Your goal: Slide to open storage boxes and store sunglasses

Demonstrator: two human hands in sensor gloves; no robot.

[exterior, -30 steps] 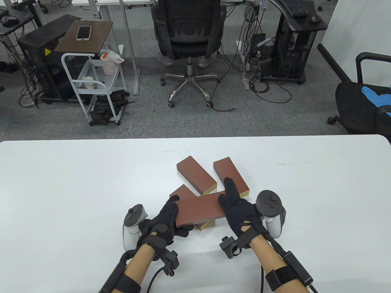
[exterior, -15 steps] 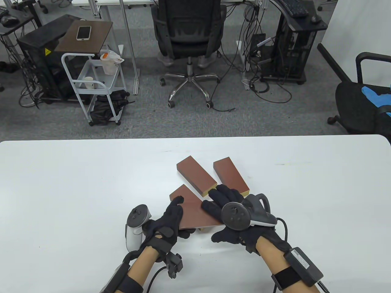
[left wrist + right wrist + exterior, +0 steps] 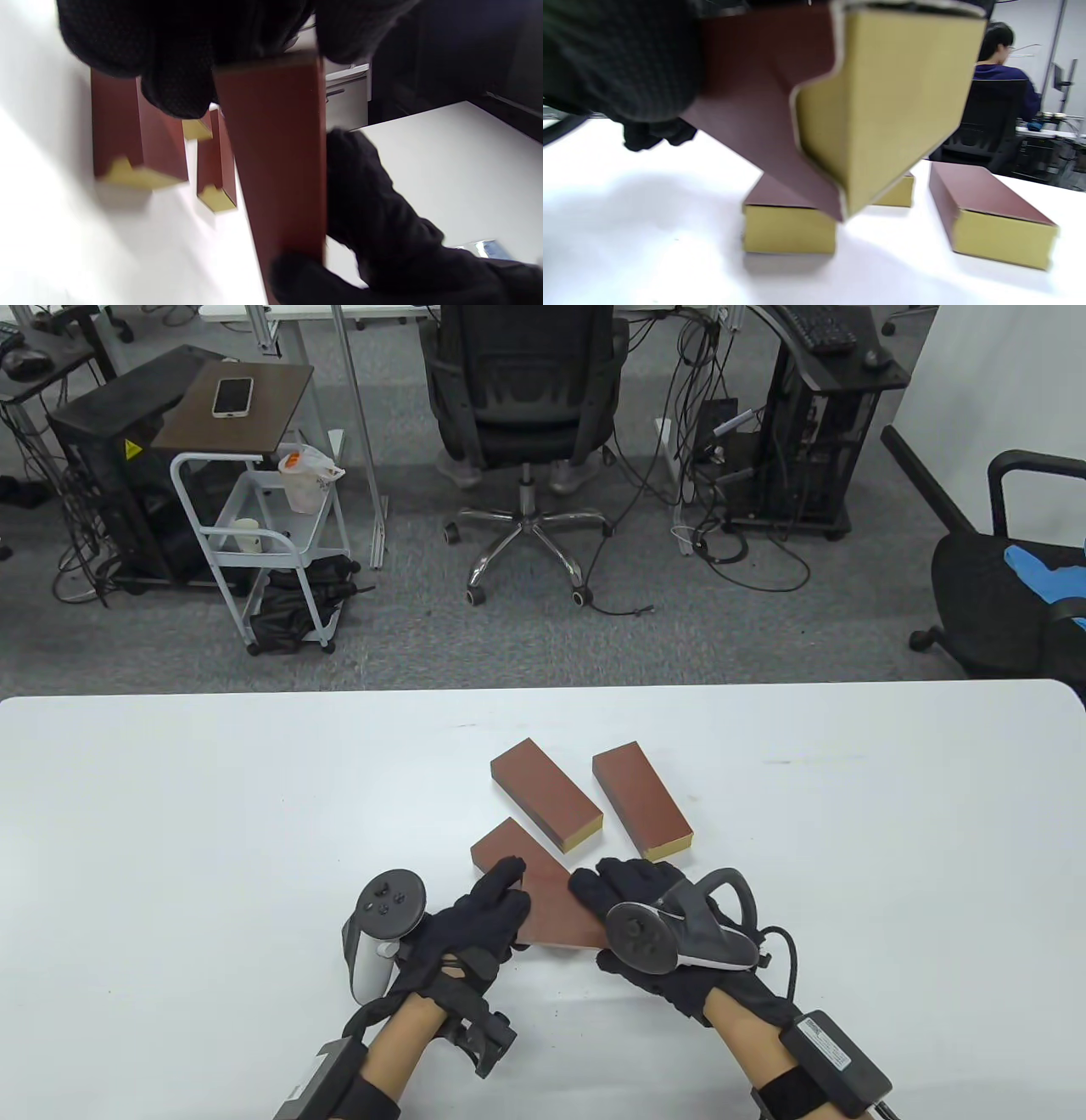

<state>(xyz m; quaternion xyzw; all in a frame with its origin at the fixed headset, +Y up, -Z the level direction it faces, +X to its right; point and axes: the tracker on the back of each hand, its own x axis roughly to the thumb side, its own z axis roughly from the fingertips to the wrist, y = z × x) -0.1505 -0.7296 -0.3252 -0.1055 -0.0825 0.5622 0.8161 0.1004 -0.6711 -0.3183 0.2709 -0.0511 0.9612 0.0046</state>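
Observation:
Several brown storage boxes with yellow inner drawers are on the white table (image 3: pixel 212 814). Both hands hold one storage box (image 3: pixel 556 912) a little above the table, tilted. My left hand (image 3: pixel 479 920) grips its left end and my right hand (image 3: pixel 632 895) grips its right end. In the right wrist view its yellow drawer end (image 3: pixel 882 106) faces the camera and looks closed. A second box (image 3: pixel 499 841) lies partly under the held one. Two more boxes (image 3: pixel 545 791) (image 3: pixel 642 800) lie just beyond. No sunglasses show in any view.
The table's far edge (image 3: pixel 543 689) borders an office floor with a black swivel chair (image 3: pixel 526 381) and a white cart (image 3: pixel 254 534). Another chair (image 3: pixel 1010 594) stands at the right. A person sits in the background of the right wrist view (image 3: pixel 1001 55).
My right hand has come off the top of the held box, turned over and taken its right end. The box has swung from lying crosswise to tilted between the hands, nearer me.

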